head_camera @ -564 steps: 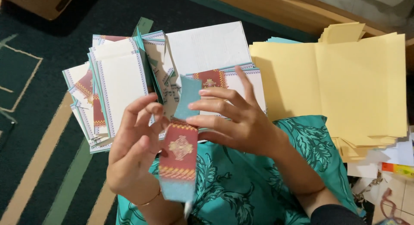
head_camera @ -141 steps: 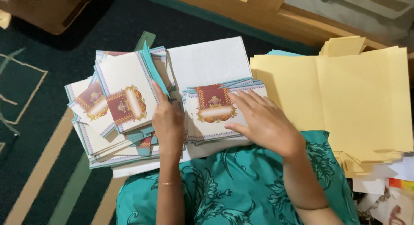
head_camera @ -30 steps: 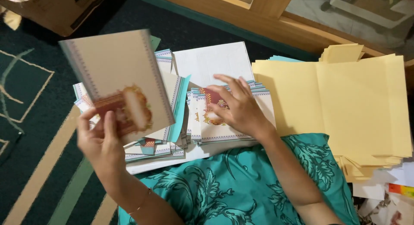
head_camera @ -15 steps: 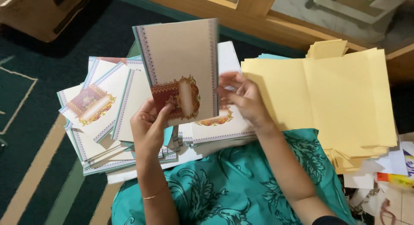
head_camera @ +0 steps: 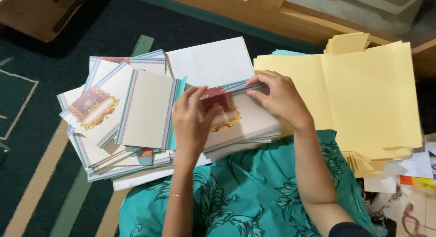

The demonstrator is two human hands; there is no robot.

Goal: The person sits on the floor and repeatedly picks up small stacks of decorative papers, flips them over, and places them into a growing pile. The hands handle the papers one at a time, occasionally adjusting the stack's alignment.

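Head view: cream card with red-gold emblem is lying atop the centre stack, over the lap. Left hand is pressing it flat, fingers together; right hand is pinching its far edge. Fanned card pile sitting left, yellow envelopes right, seemingly unfilled.

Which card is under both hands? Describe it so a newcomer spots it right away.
Start at the big spread of yellow sheets on the right; just left of it sits a short stack of cream cards on the teal patterned fabric. The top card is the one, with the left hand on its red and gold emblem and the right hand at its far edge. The neighbouring pile's cards lie untouched.
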